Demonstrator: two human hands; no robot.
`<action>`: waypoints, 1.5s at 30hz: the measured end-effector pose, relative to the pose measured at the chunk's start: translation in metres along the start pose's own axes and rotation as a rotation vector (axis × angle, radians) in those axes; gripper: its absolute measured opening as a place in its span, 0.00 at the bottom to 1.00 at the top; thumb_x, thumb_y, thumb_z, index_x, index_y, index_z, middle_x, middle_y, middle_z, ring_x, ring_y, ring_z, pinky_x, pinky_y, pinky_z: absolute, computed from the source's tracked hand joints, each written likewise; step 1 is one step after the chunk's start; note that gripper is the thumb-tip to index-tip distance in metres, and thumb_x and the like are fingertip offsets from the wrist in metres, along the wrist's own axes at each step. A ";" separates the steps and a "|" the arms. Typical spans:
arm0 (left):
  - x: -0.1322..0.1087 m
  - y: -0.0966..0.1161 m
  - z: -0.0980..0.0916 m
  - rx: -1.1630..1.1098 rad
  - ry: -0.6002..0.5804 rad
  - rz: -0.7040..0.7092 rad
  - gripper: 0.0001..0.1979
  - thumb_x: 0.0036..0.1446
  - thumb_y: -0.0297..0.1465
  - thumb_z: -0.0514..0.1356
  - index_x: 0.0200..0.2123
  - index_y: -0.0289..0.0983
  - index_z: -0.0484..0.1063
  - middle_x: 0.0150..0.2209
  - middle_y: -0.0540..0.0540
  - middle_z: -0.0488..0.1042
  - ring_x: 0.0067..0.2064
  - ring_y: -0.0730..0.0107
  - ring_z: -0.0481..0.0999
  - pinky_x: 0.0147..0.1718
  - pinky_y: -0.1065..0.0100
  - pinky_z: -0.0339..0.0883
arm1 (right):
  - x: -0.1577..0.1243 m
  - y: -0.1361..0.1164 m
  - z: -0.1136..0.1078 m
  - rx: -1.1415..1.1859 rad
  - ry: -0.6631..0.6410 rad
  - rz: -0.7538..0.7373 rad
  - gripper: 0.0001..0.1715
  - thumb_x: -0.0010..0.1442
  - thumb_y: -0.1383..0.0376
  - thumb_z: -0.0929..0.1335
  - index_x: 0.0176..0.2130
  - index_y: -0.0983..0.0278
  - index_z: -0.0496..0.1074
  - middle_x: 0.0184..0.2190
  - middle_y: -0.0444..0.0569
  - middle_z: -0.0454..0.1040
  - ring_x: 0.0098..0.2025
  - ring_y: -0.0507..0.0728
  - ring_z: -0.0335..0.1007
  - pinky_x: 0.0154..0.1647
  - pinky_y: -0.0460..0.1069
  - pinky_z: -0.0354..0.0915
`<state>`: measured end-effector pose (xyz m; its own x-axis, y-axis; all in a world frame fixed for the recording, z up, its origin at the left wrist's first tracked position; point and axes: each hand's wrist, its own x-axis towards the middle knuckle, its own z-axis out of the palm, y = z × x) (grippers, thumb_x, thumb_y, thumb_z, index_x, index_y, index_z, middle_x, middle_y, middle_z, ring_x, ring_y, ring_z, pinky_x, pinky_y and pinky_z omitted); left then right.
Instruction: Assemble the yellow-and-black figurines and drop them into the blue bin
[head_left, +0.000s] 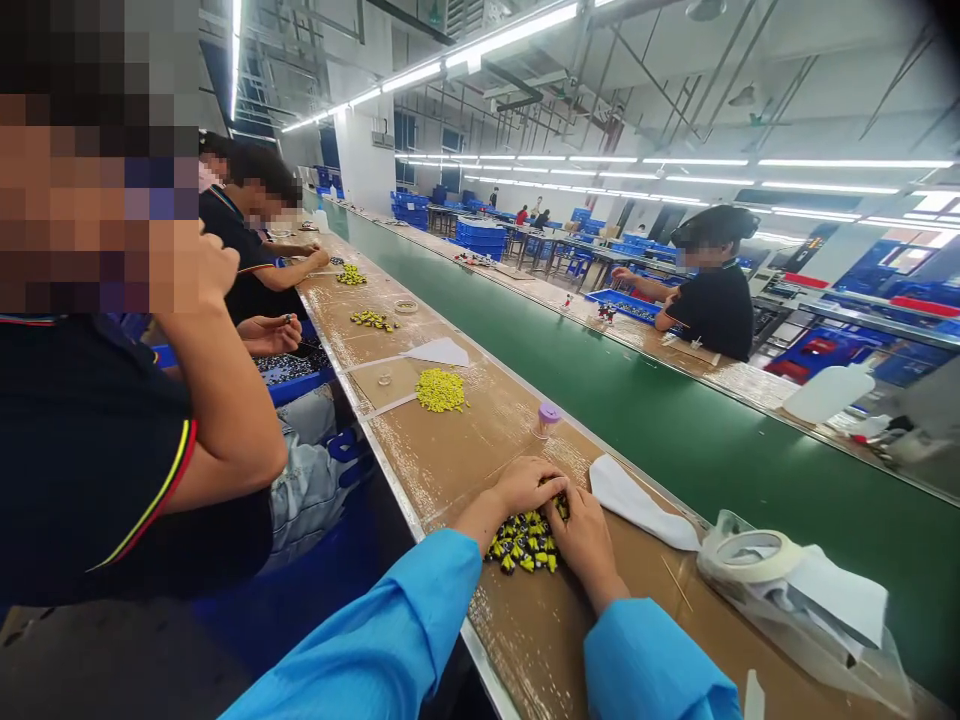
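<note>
Basically: co-worker's arm [217,400] sat well left, beyond the tabletop [450,460] edge. Own left hand [521,487] curled over the far side of the black-and-yellow parts pile [525,552]. The right hand [583,542] touched its right edge, fingers [561,508] bent close, couldn't tell if they held a part. Bare board ahead; white cloth [637,505], tape roll [750,552] and green belt [675,430] boxed the right.
</note>
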<state>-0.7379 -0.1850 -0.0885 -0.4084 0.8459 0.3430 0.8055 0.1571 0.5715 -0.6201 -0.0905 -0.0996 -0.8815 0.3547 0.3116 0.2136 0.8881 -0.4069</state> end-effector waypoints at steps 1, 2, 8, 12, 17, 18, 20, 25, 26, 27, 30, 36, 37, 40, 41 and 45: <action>0.001 0.004 0.002 -0.007 -0.008 0.005 0.20 0.62 0.42 0.48 0.41 0.38 0.75 0.41 0.45 0.77 0.45 0.64 0.72 0.46 0.65 0.61 | -0.005 0.001 -0.002 0.003 0.007 0.013 0.20 0.61 0.56 0.59 0.46 0.66 0.67 0.42 0.55 0.71 0.46 0.62 0.65 0.49 0.55 0.60; 0.002 0.008 0.005 -0.015 -0.019 0.011 0.20 0.62 0.42 0.47 0.39 0.37 0.75 0.39 0.45 0.77 0.43 0.65 0.72 0.45 0.66 0.61 | -0.011 0.001 -0.005 0.006 0.013 0.024 0.20 0.61 0.56 0.59 0.45 0.66 0.67 0.42 0.55 0.71 0.46 0.62 0.65 0.49 0.55 0.60; 0.009 0.036 0.021 -0.095 -0.123 0.057 0.23 0.60 0.45 0.48 0.28 0.36 0.76 0.29 0.46 0.77 0.34 0.68 0.71 0.38 0.69 0.62 | -0.046 0.003 -0.026 0.016 0.016 0.112 0.16 0.60 0.59 0.61 0.43 0.66 0.68 0.41 0.56 0.71 0.45 0.63 0.65 0.45 0.54 0.62; 0.014 0.056 0.034 -0.174 -0.196 0.101 0.25 0.60 0.46 0.48 0.27 0.34 0.75 0.27 0.46 0.76 0.32 0.69 0.70 0.35 0.71 0.61 | -0.066 0.004 -0.041 -0.002 0.024 0.199 0.17 0.59 0.61 0.62 0.45 0.66 0.68 0.43 0.56 0.71 0.46 0.63 0.65 0.47 0.54 0.62; 0.016 0.078 0.051 -0.238 -0.280 0.154 0.25 0.60 0.46 0.48 0.28 0.33 0.75 0.26 0.47 0.76 0.31 0.70 0.70 0.33 0.72 0.61 | -0.087 0.001 -0.054 -0.026 0.045 0.325 0.19 0.58 0.66 0.61 0.49 0.69 0.67 0.45 0.59 0.70 0.47 0.64 0.64 0.50 0.56 0.61; 0.016 0.082 0.054 -0.241 -0.292 0.160 0.25 0.60 0.46 0.48 0.28 0.34 0.75 0.26 0.47 0.76 0.32 0.69 0.70 0.34 0.72 0.62 | -0.090 0.000 -0.056 -0.026 0.049 0.344 0.20 0.58 0.68 0.61 0.50 0.70 0.67 0.46 0.59 0.69 0.48 0.64 0.64 0.51 0.56 0.61; 0.017 0.088 0.057 -0.240 -0.312 0.169 0.24 0.60 0.45 0.48 0.31 0.34 0.76 0.29 0.47 0.77 0.33 0.69 0.72 0.35 0.72 0.63 | -0.098 -0.005 -0.062 -0.024 0.052 0.368 0.23 0.58 0.69 0.60 0.52 0.72 0.65 0.48 0.61 0.68 0.51 0.65 0.62 0.53 0.58 0.60; 0.021 0.092 0.034 -0.197 -0.327 0.151 0.22 0.61 0.44 0.48 0.41 0.35 0.74 0.40 0.44 0.77 0.43 0.65 0.73 0.45 0.68 0.63 | -0.129 -0.030 -0.088 0.017 0.026 0.341 0.24 0.60 0.67 0.60 0.54 0.73 0.65 0.53 0.61 0.64 0.57 0.64 0.58 0.59 0.57 0.57; 0.018 0.091 0.023 -0.180 -0.320 0.136 0.23 0.60 0.45 0.47 0.45 0.36 0.72 0.44 0.42 0.76 0.47 0.64 0.72 0.49 0.66 0.61 | -0.139 -0.036 -0.096 0.042 0.016 0.316 0.23 0.60 0.66 0.61 0.54 0.71 0.65 0.54 0.60 0.63 0.57 0.63 0.58 0.59 0.57 0.58; 0.012 0.089 0.011 -0.162 -0.318 0.121 0.24 0.60 0.46 0.48 0.48 0.36 0.70 0.48 0.41 0.74 0.51 0.61 0.70 0.52 0.63 0.58 | -0.151 -0.041 -0.104 0.076 0.010 0.285 0.23 0.60 0.65 0.61 0.54 0.69 0.66 0.55 0.59 0.63 0.58 0.62 0.58 0.59 0.56 0.59; -0.023 0.081 -0.022 -0.121 -0.355 0.099 0.41 0.47 0.52 0.59 0.60 0.38 0.57 0.63 0.37 0.56 0.64 0.52 0.52 0.60 0.55 0.46 | -0.190 -0.049 -0.127 0.184 0.022 0.178 0.21 0.61 0.63 0.62 0.53 0.61 0.66 0.56 0.54 0.63 0.57 0.59 0.61 0.56 0.54 0.62; -0.100 0.094 -0.011 0.104 -0.475 -0.018 0.67 0.30 0.58 0.64 0.65 0.39 0.31 0.67 0.32 0.25 0.66 0.43 0.26 0.60 0.45 0.37 | -0.257 -0.028 -0.142 0.238 0.069 0.066 0.17 0.60 0.64 0.65 0.50 0.57 0.69 0.50 0.52 0.70 0.51 0.55 0.69 0.49 0.45 0.67; -0.104 0.101 -0.001 0.141 -0.460 -0.022 0.65 0.31 0.59 0.63 0.65 0.39 0.32 0.67 0.33 0.25 0.66 0.44 0.25 0.60 0.45 0.37 | -0.265 -0.025 -0.140 0.245 0.066 0.072 0.17 0.60 0.64 0.65 0.50 0.58 0.69 0.49 0.52 0.71 0.50 0.55 0.70 0.48 0.45 0.68; -0.100 0.122 0.028 0.221 -0.415 -0.017 0.58 0.37 0.60 0.59 0.65 0.40 0.38 0.67 0.35 0.31 0.66 0.44 0.27 0.60 0.44 0.36 | -0.285 -0.018 -0.131 0.292 0.119 0.138 0.15 0.60 0.62 0.65 0.47 0.57 0.72 0.47 0.52 0.72 0.47 0.55 0.72 0.46 0.45 0.69; -0.097 0.128 0.035 0.240 -0.406 -0.012 0.56 0.39 0.60 0.58 0.65 0.41 0.40 0.68 0.36 0.33 0.66 0.44 0.29 0.60 0.44 0.36 | -0.292 -0.017 -0.128 0.310 0.148 0.166 0.14 0.60 0.61 0.65 0.46 0.57 0.73 0.47 0.52 0.73 0.47 0.55 0.72 0.46 0.45 0.69; -0.084 0.144 0.051 0.306 -0.366 -0.010 0.47 0.45 0.58 0.55 0.64 0.43 0.46 0.67 0.38 0.40 0.66 0.45 0.35 0.60 0.44 0.39 | -0.314 -0.008 -0.123 0.332 0.223 0.237 0.13 0.60 0.60 0.65 0.44 0.57 0.74 0.45 0.51 0.74 0.45 0.56 0.73 0.46 0.46 0.69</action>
<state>-0.5651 -0.2074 -0.0733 -0.2834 0.9587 0.0223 0.9141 0.2631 0.3085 -0.2930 -0.1729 -0.0889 -0.7048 0.6229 0.3395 0.2194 0.6465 -0.7307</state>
